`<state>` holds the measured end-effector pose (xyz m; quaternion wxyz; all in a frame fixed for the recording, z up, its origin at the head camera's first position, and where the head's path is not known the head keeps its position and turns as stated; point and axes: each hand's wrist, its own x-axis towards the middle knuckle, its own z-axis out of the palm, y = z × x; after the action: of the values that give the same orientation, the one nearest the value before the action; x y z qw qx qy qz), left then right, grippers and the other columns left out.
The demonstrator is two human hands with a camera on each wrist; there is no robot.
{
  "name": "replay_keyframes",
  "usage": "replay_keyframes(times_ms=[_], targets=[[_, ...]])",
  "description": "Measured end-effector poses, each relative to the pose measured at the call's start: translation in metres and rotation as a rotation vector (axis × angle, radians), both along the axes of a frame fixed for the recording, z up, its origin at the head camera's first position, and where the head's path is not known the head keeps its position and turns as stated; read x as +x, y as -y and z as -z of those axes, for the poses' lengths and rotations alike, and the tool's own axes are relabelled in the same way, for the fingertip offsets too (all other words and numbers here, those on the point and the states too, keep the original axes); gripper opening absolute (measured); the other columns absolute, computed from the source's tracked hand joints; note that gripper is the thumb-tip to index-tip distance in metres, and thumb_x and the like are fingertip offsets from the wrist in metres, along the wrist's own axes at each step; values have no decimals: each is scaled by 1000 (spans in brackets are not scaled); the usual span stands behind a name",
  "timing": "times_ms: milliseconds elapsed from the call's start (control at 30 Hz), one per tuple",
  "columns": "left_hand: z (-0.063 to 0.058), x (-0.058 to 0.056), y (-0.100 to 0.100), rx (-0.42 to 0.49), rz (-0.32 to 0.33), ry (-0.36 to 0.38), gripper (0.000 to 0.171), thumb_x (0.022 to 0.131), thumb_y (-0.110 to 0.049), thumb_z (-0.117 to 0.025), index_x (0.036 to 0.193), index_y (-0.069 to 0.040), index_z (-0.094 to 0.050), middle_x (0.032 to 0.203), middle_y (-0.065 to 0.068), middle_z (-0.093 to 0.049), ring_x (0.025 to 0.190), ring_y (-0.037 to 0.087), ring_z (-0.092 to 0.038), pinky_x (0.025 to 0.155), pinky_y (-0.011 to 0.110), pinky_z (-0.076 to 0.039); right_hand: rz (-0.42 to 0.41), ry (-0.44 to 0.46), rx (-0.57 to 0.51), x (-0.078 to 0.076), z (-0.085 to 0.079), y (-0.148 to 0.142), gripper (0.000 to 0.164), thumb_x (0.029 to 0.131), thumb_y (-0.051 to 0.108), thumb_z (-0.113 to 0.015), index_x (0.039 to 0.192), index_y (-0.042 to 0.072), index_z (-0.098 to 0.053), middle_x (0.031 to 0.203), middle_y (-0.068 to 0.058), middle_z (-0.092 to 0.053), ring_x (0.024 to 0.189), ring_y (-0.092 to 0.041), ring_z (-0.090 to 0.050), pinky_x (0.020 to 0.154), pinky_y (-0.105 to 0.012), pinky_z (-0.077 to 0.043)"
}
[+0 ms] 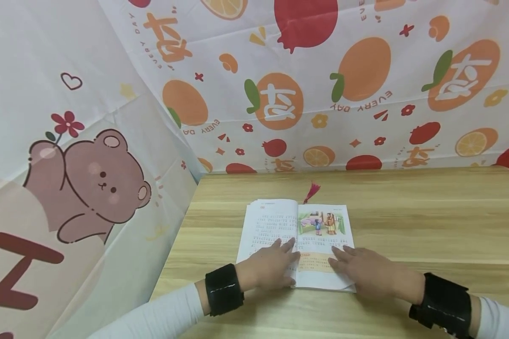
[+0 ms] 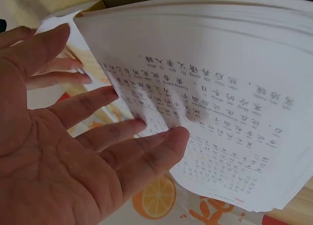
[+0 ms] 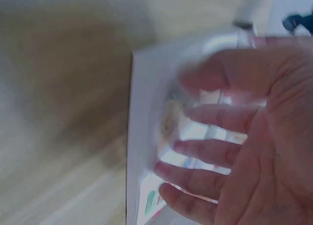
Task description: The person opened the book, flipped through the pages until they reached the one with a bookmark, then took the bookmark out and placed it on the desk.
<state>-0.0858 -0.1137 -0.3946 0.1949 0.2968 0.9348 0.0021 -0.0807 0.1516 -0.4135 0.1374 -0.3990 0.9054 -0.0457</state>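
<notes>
An open book (image 1: 322, 278) lies on the wooden table, its left page full of printed text and its right page carrying a colour picture above more text. My left hand (image 1: 269, 266) rests near the book's middle fold, low on the left page, with fingers spread. In the left wrist view the fingertips of this hand (image 2: 98, 151) touch the text page (image 2: 205, 63). My right hand (image 1: 365, 270) lies over the lower right edge of the right page, fingers extended toward the fold. The right wrist view, somewhat blurred, has that hand (image 3: 234, 146) with fingers apart over the book (image 3: 146, 78).
A red tassel (image 1: 311, 192) sticks out past the book's top edge. The wooden table (image 1: 428, 212) extends to both sides. Behind it hangs a fruit-print cloth (image 1: 314, 103); a bear-print cloth (image 1: 102, 179) hangs at the left. Each wrist wears a black band (image 1: 225, 289).
</notes>
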Motion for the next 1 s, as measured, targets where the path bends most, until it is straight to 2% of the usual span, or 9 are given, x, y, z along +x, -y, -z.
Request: replay_keyframes(times_ms=[200,333,400,500,600,667,767,833,1000], targets=[[3,5,-5,23,34,-9,67,92,-57,-64,140,-9,-58,165,6,-27,152,29,-24,112,56,-37,-99,-341,42,6,3,5,48,90,10,-70,136,2,-60,144,-18,-55,129,-35,-56,103,-52,-47],[4,6,-14,31,30,-45,64,91,-66,-57,110,-8,-74,158,11,-40,148,34,-34,107,58,-43,-126,-570,-8,1,1,10,52,87,12,-70,137,3,-59,146,-17,-54,133,-31,-53,106,-51,-46],[3,6,-18,29,20,-76,69,91,-66,-56,111,-3,-73,152,17,-47,142,37,-41,107,53,-45,-133,-635,-68,0,0,14,57,85,14,-71,139,4,-57,148,-16,-52,135,-31,-51,106,-51,-45],[1,7,-24,26,14,-128,71,95,-52,-58,133,7,-58,152,21,-46,138,39,-46,108,48,-45,-141,-694,-171,-1,-1,19,55,90,21,-64,142,4,-54,150,-17,-49,138,-32,-48,104,-52,-46],[-1,10,-26,18,1,-234,89,91,-37,-67,157,2,-22,162,20,-29,139,43,-44,103,52,-49,-102,-726,-237,1,1,21,52,104,34,-40,145,3,-49,151,-18,-48,138,-34,-46,104,-53,-46],[-3,12,-26,-31,36,-375,106,84,-36,-76,161,-7,-10,167,18,-15,142,44,-39,101,54,-50,-53,-723,-259,2,3,19,58,107,39,-30,146,0,-46,152,-20,-46,139,-36,-46,105,-54,-45],[-7,14,-24,-144,117,-614,124,71,-45,-87,163,-20,-7,169,14,-4,149,41,-25,106,55,-44,9,-663,-253,5,7,13,64,103,43,-47,145,-5,-45,150,-24,-47,137,-38,-47,105,-54,-45],[-10,15,-21,-250,195,-738,116,71,-50,-86,162,-24,-19,169,12,-4,152,38,-17,111,55,-38,27,-556,-234,7,9,7,72,95,44,-63,145,-6,-46,150,-26,-45,136,-41,-47,104,-55,-46],[-16,14,-13,-459,351,-742,62,91,-48,-68,148,-33,-50,167,2,-22,153,29,-21,115,51,-32,12,-234,-197,9,17,-8,83,86,55,-72,143,-2,-51,151,-25,-45,136,-43,-47,103,-56,-46]])
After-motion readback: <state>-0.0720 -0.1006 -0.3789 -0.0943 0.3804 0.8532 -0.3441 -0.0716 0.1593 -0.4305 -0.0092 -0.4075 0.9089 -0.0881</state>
